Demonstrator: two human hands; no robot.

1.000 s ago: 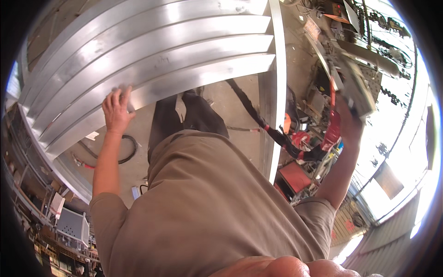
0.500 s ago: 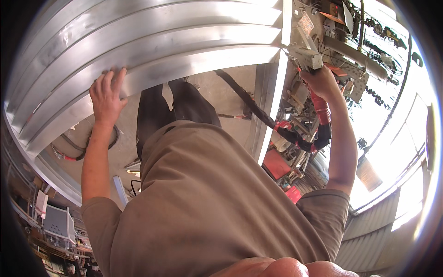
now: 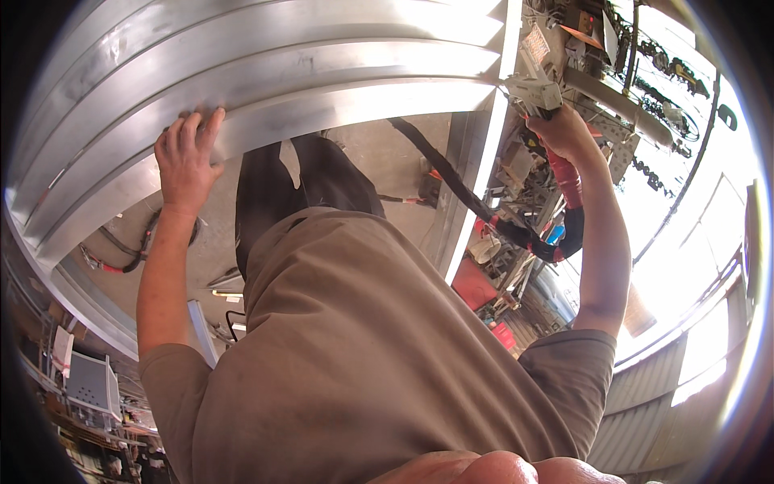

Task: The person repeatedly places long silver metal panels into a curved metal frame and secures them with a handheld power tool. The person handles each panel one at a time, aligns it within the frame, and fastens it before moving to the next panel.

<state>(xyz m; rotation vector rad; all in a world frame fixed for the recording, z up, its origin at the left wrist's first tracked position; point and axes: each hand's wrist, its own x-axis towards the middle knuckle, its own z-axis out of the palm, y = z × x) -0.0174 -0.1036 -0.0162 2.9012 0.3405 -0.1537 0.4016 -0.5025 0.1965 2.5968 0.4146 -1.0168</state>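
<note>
Aluminium rails (image 3: 266, 73) steadied under the flat, open left hand (image 3: 187, 157); the right hand (image 3: 564, 133) clenches a grey tool (image 3: 532, 90) at their end.

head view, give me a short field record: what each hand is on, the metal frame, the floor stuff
left hand: left hand flat on the lowest rail of the metal frame, fingers spread over its edge
right hand: right hand closed around a light grey tool, held at the frame's upright post
frame: several long bright metal rails, stacked one above another, meeting the post at the right
hose: black hose running down past the post
floor: red box on the floor beside the post
</note>
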